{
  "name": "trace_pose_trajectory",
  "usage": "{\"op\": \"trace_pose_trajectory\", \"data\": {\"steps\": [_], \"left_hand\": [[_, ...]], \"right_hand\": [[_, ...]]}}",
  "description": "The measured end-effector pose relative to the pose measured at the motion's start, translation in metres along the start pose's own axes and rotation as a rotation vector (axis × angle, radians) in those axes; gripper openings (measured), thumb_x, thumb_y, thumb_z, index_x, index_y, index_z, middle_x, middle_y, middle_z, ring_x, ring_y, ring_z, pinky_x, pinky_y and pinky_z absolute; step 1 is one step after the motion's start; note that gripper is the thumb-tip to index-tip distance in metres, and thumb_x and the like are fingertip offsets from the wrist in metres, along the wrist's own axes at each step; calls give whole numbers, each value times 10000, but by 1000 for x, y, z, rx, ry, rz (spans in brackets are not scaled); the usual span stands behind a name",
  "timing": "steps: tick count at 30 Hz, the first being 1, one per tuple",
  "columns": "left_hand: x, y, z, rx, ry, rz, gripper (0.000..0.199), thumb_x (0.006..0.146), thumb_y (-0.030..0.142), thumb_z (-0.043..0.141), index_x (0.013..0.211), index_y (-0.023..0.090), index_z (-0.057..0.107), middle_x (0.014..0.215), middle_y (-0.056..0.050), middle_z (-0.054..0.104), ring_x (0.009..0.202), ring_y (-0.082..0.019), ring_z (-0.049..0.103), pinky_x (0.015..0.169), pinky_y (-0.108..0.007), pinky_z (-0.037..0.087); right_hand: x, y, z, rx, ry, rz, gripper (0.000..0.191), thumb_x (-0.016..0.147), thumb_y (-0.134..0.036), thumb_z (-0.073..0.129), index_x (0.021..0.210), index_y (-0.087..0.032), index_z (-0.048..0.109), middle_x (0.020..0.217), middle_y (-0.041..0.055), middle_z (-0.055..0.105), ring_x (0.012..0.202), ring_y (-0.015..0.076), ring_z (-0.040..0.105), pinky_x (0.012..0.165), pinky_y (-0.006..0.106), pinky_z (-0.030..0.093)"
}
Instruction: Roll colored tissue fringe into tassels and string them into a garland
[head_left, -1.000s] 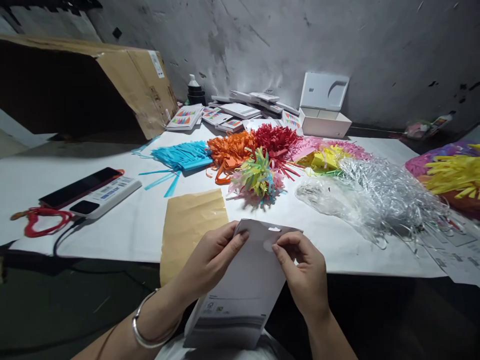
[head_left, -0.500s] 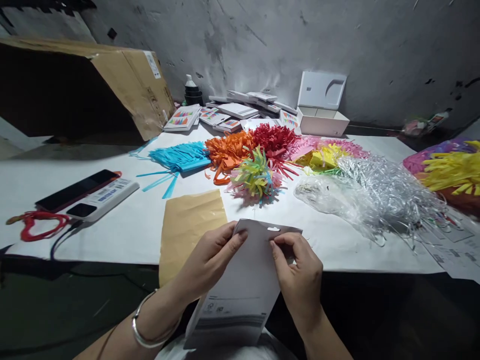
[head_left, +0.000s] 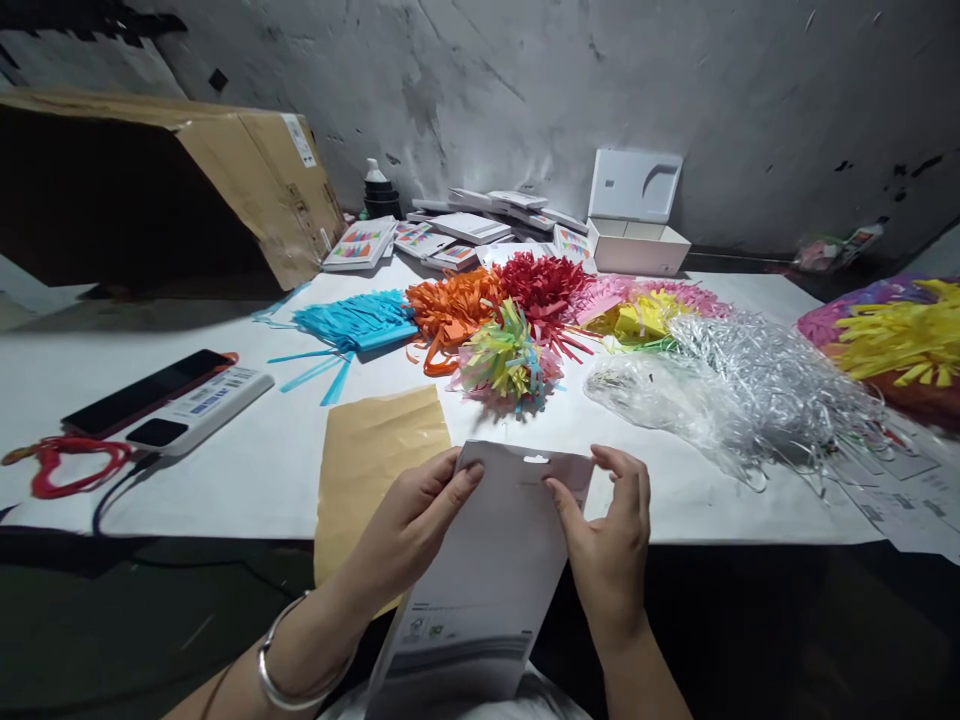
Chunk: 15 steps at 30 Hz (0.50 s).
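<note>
A flat white packaging box [head_left: 491,540] leans upright in front of my body, its hang hole at the top and small print and a dark band near the bottom. My left hand [head_left: 420,510], with a silver bangle at the wrist, is closed on its upper left edge, thumb on the face. At the upper right corner is my right hand [head_left: 611,530]; its thumb presses the face below the hang hole while the index finger touches the right edge. Behind the box lies a brown paper sheet [head_left: 382,440]. A multicoloured paper tassel bunch [head_left: 510,360] sits just beyond.
Blue [head_left: 360,320], orange [head_left: 457,305] and red tassels [head_left: 544,285] lie across the white table. Silver tinsel strands [head_left: 772,370] spread at right. Several packaged boxes [head_left: 472,228] pile by the wall. A large carton [head_left: 255,180], phone [head_left: 146,392] and power bank [head_left: 202,410] are at left.
My right hand's index finger has moved from the top edge out to the right corner, widening its hold; the thumb stays on the face. The left hand keeps its grip.
</note>
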<state>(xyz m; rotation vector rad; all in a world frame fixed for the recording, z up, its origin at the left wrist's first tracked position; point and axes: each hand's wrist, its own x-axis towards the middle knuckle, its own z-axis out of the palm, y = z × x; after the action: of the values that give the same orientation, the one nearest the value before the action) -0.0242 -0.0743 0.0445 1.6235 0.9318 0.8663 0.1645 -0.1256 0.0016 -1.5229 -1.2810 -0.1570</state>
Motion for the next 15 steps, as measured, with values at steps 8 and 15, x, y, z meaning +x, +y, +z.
{"op": "trace_pose_trajectory", "data": {"steps": [8,15], "left_hand": [[0,1,5,-127,-2,-34,362,957,481,556,1072,171,706,875,-51,705,757,-176,618,635,-227,508],[-1,-2,3,-262,8,-113,385,915,502,617,1076,166,714,897,-69,733,784,-206,668,624,-234,539]], "right_hand": [[7,-5,4,232,-118,63,291,924,-452,645,1095,-218,627,1021,57,600,972,213,615,837,346,533],[4,-5,7,342,-174,176,586,824,-439,761,1319,-258,507,1238,93,564,1147,248,577,956,405,515]]}}
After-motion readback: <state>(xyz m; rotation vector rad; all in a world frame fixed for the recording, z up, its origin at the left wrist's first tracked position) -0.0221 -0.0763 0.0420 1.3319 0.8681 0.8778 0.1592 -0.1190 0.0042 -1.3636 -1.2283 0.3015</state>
